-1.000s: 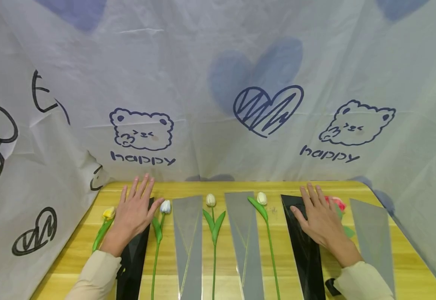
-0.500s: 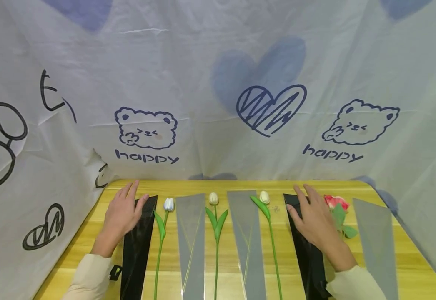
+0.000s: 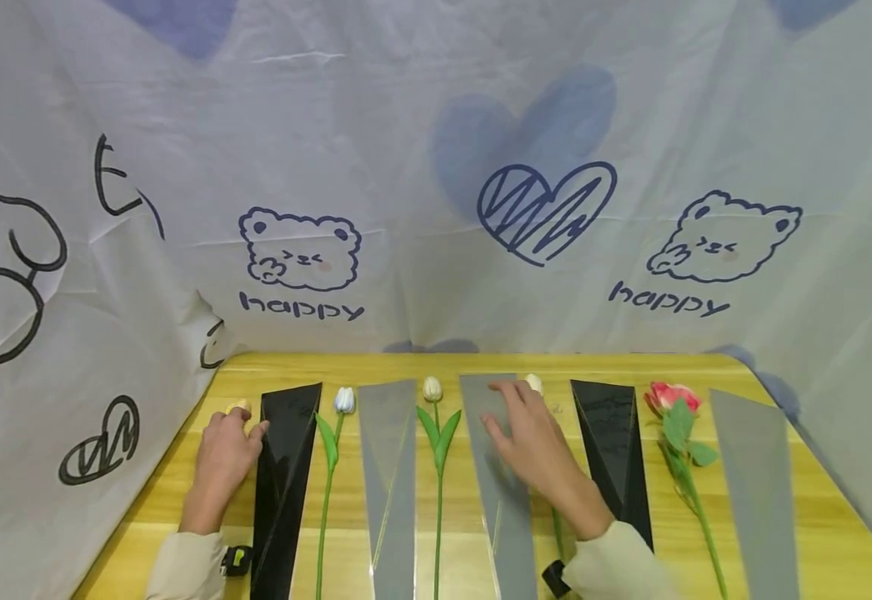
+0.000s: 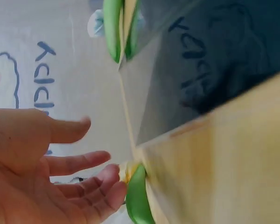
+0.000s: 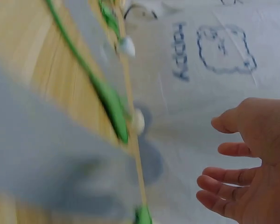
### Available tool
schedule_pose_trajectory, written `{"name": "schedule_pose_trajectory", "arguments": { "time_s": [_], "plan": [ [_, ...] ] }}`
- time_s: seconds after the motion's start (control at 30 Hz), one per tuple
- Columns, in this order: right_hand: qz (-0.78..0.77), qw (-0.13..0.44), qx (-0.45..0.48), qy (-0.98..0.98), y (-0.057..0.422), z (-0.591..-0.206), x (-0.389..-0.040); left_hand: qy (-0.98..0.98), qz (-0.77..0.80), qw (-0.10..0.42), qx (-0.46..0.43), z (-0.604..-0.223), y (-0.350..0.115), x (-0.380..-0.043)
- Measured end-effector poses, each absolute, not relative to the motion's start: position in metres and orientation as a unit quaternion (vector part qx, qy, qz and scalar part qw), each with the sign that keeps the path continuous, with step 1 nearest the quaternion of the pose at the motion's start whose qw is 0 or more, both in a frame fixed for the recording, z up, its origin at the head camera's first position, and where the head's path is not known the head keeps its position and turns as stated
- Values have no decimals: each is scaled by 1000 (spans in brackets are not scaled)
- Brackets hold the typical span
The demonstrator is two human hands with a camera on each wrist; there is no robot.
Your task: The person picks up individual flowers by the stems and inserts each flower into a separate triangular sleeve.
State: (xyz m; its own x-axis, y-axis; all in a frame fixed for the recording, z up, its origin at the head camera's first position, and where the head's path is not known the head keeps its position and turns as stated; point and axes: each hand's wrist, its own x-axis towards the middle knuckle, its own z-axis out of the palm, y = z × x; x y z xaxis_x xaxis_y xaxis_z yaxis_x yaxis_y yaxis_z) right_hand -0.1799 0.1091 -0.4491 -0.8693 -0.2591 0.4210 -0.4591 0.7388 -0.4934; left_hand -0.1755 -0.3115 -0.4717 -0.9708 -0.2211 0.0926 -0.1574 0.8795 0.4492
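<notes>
Lower left of the frame, yellow tulip (image 3: 238,405): lying mostly hidden behind the left hand (image 3: 224,458).
Left hand: bending its fingers beside the bloom, thumb parted, pinching nothing visible.
Right hand (image 3: 537,446): having swung left, is now reaching over a grey strip (image 3: 511,550) and white tulip (image 3: 534,383), fingers loosely spread.
Rose (image 3: 678,423): no longer being covered.
Hands: seemingly turning to tulips, lifting none.

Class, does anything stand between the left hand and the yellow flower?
Nothing visible does: the left hand is right by the yellow flower, and the black sheet lies beside them, not between.
</notes>
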Motion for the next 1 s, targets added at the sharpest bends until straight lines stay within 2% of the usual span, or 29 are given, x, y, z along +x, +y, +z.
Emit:
{"name": "schedule_pose_trajectory", "arguments": {
  "time_s": [0.2,0.47,0.67,1.0],
  "plan": [
    [333,141,203,-910,60,-453,-183,-976,-203,-12,83,-484,-298,-174],
    [367,46,202,-907,-13,-462,-179,-979,-172,-42,97,-481,-297,-177],
    [352,-19,197,-915,-64,-471,-170,-979,-172,-41,101,-478,-298,-178],
    [244,-39,165,-955,-115,-481,-168,-974,-217,1,66,-480,-311,-178]
  ]
}}
